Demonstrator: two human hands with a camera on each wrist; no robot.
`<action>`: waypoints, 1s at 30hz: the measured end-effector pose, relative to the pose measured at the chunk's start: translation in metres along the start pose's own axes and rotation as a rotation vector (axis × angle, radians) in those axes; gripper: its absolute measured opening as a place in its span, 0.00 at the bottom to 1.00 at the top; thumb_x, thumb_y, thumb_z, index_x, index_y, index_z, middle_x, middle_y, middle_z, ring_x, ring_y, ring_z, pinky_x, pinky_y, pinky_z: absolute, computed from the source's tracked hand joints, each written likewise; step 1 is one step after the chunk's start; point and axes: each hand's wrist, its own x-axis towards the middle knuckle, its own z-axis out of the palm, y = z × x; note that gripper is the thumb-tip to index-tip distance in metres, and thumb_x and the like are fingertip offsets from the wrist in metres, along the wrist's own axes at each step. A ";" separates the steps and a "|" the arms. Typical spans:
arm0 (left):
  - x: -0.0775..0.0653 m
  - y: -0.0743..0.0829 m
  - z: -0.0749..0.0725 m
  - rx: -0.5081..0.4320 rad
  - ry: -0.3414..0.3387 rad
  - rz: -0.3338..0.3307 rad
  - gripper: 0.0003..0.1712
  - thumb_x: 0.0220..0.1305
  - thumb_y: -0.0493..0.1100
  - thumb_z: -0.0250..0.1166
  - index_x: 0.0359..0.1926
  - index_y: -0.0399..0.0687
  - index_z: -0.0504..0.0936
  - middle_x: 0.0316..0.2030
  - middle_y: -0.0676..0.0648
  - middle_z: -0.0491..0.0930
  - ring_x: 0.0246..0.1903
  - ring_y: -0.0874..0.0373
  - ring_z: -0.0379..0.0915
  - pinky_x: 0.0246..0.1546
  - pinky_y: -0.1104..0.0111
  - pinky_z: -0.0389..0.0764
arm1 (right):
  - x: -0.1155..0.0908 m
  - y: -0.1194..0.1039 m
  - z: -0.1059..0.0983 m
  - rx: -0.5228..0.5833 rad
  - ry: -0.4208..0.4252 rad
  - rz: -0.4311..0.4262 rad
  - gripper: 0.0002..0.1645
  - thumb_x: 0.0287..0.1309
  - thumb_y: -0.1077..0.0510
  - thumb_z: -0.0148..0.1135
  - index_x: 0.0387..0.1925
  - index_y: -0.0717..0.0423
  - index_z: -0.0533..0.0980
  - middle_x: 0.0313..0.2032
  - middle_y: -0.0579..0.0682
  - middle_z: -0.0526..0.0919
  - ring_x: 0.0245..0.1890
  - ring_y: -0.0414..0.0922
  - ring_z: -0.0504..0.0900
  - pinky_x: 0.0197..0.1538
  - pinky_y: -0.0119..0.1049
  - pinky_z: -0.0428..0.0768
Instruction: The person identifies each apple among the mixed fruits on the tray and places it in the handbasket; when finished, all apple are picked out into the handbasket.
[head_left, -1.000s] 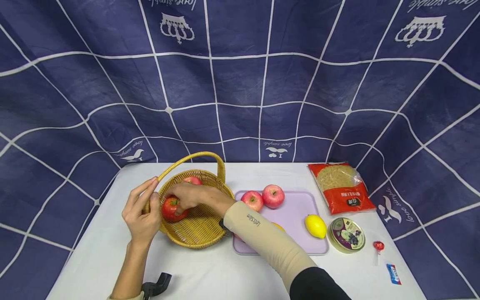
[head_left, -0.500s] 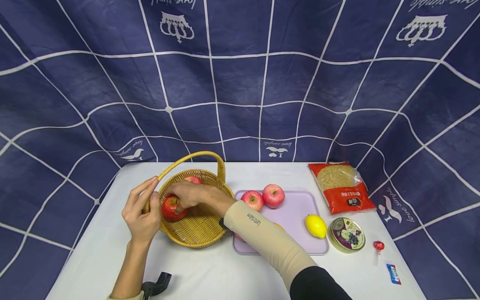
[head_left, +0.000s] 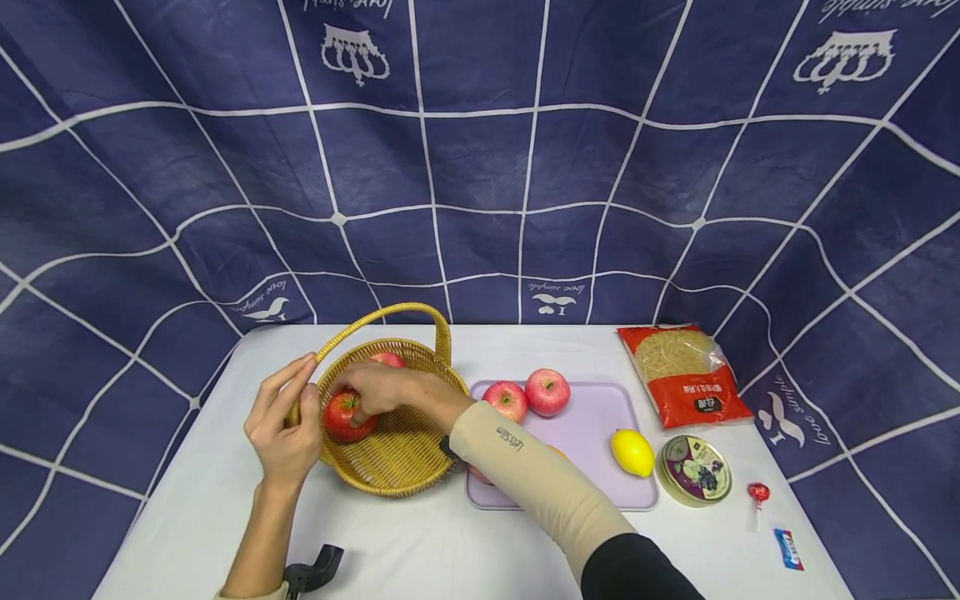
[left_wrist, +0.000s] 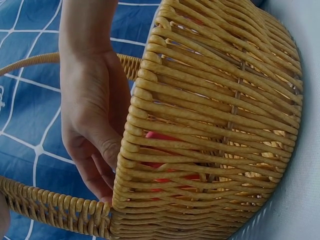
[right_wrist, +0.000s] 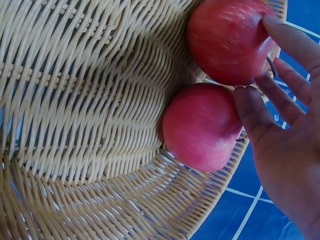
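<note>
My left hand (head_left: 283, 421) holds the wicker basket (head_left: 397, 471) by its left side, where the handle (head_left: 408, 308) meets the rim. In the left wrist view, the fingers bend at the basket's rim, partly hidden behind the weave. Inside the basket my right hand (head_left: 378, 390) has thumb and fingers spread around the top of a red apple (head_left: 343, 419). A pinker apple (head_left: 387, 360) lies beside it at the back of the basket. In the right wrist view, one finger of the right hand (right_wrist: 295, 130) also meets that pinker apple (right_wrist: 202, 127).
A lilac tray (head_left: 592, 492) carries two apples (head_left: 547, 392) and a lemon (head_left: 632, 452); more fruit is partly hidden under the right forearm. To the right are a red noodle bag (head_left: 684, 375), a round tin (head_left: 694, 471), a lollipop (head_left: 758, 492) and a small blue-and-white packet (head_left: 787, 549).
</note>
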 end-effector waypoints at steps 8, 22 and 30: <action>0.000 0.000 0.001 -0.004 0.001 -0.001 0.13 0.65 0.34 0.63 0.41 0.25 0.86 0.42 0.32 0.85 0.45 0.50 0.85 0.50 0.76 0.82 | -0.002 0.001 0.000 0.013 0.012 -0.008 0.35 0.52 0.45 0.77 0.62 0.38 0.76 0.57 0.34 0.76 0.61 0.32 0.71 0.67 0.22 0.63; 0.001 0.002 0.001 -0.006 0.007 -0.004 0.11 0.62 0.29 0.62 0.41 0.24 0.86 0.42 0.31 0.85 0.45 0.50 0.85 0.50 0.76 0.82 | -0.014 0.007 -0.010 0.078 0.016 -0.036 0.34 0.54 0.44 0.75 0.63 0.41 0.76 0.56 0.36 0.78 0.58 0.32 0.73 0.61 0.19 0.67; 0.001 0.002 0.001 -0.008 0.001 -0.012 0.11 0.62 0.29 0.61 0.41 0.24 0.86 0.42 0.32 0.85 0.46 0.49 0.85 0.51 0.74 0.82 | -0.037 0.013 -0.027 0.094 0.038 -0.108 0.35 0.56 0.44 0.74 0.64 0.45 0.75 0.57 0.41 0.79 0.57 0.39 0.76 0.59 0.20 0.70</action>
